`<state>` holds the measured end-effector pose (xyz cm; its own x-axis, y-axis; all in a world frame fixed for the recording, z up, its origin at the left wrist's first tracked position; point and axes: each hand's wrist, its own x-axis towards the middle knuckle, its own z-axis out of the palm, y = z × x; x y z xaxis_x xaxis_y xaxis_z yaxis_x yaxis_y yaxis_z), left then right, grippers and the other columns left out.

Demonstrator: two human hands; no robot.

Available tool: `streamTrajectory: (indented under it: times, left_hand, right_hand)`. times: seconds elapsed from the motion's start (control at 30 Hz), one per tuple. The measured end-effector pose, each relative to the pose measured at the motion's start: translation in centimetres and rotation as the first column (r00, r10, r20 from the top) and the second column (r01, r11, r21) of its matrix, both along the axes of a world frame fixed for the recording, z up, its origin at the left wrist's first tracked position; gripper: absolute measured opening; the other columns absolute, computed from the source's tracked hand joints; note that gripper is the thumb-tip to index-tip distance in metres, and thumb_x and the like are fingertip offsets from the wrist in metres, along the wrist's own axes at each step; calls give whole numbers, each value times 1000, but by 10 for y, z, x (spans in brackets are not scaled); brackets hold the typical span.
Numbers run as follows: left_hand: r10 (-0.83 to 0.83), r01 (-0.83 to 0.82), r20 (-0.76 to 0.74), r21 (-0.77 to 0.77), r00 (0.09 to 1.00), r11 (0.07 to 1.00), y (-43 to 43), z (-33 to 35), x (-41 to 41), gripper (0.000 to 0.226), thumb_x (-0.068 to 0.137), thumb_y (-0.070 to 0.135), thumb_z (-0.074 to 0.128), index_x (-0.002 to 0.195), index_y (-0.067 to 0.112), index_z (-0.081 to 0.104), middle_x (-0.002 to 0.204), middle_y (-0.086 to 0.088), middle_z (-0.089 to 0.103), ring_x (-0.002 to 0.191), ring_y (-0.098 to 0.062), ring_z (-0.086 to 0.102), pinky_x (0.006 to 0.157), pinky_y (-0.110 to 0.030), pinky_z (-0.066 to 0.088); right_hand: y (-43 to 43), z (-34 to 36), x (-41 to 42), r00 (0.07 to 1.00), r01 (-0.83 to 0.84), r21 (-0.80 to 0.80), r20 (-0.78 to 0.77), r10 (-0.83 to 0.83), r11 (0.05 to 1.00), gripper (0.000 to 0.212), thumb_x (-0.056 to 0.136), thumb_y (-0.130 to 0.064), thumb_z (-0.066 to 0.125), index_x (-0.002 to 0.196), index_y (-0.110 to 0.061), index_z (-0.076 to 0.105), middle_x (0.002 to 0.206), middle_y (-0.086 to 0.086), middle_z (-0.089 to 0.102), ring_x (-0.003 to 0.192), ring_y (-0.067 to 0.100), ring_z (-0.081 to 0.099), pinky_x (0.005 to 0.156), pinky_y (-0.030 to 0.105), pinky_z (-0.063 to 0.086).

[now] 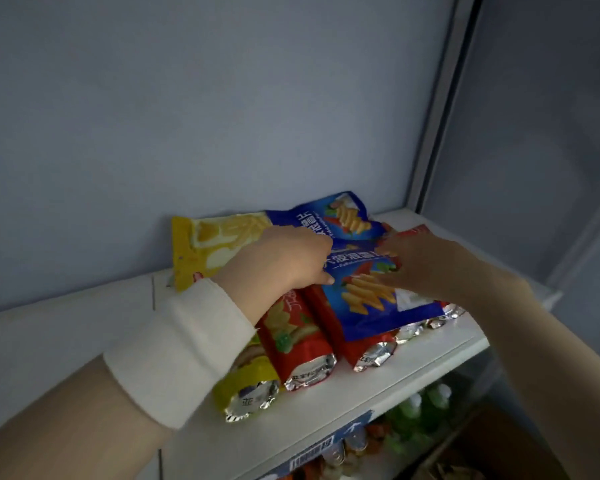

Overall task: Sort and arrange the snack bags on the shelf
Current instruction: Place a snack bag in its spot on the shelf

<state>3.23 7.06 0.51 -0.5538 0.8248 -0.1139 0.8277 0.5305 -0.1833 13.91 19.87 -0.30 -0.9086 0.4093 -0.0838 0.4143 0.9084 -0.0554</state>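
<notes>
While the left hand [281,261] grips the front blue bag [378,320] by its left edge, the right hand [430,261] rests flat and open on it, atop red bags [291,344] near the shelf's [326,410] front edge.

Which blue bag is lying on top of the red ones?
The nearer blue bag, under the right hand, spread across the red bags; the other blue bag sits behind it.
</notes>
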Motion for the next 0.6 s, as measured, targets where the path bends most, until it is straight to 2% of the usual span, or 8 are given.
streamTrajectory:
  times: [0.2, 0.33, 0.4, 0.5, 0.6]
  left_hand:
    - [156, -164, 96, 77, 983, 984, 47, -35, -12, 55, 94, 49, 43, 131, 9, 43, 126, -9, 56, 112, -26, 55, 78, -33, 41]
    - [306, -339, 233, 116, 923, 934, 54, -60, -28, 61, 92, 50, 46, 133, 6, 37, 129, -13, 53, 115, -29, 54, 87, -37, 45]
    - [363, -436, 345, 163, 866, 885, 58, -71, -31, 71, 89, 55, 48, 137, 4, 32, 132, -15, 51, 116, -30, 53, 91, -39, 46]
    - [391, -578, 505, 291, 770, 762, 64, -84, -31, 89, 81, 57, 59, 142, 3, 26, 138, -18, 44, 124, -32, 47, 98, -42, 45]
    - [324, -652, 628, 403, 707, 642, 68, -94, -32, 78, 76, 40, 73, 136, 5, 38, 133, -12, 53, 119, -28, 53, 95, -36, 47]
  right_hand:
    - [27, -11, 12, 997, 61, -50, 53, -59, 997, 46, 93, -43, 44, 134, -22, 46, 132, 1, 55, 119, 18, 52, 96, 26, 41]
    - [41, -14, 14, 997, 58, -81, 61, -53, 995, 37, 95, -38, 44, 126, -19, 51, 126, 3, 59, 113, 19, 56, 85, 22, 42]
    - [50, -18, 12, 998, 43, -104, 58, -37, 994, 37, 94, -39, 46, 125, -19, 52, 123, 3, 60, 110, 18, 58, 79, 21, 40]
    - [65, -24, 8, 999, -2, -157, 53, 11, 988, 41, 93, -41, 48, 127, -19, 50, 124, 4, 59, 110, 19, 57, 84, 23, 42]
    - [80, -29, 8, 998, -36, -212, 36, 44, 977, 42, 91, -43, 50, 125, -18, 50, 123, 5, 59, 110, 20, 58, 85, 23, 42]
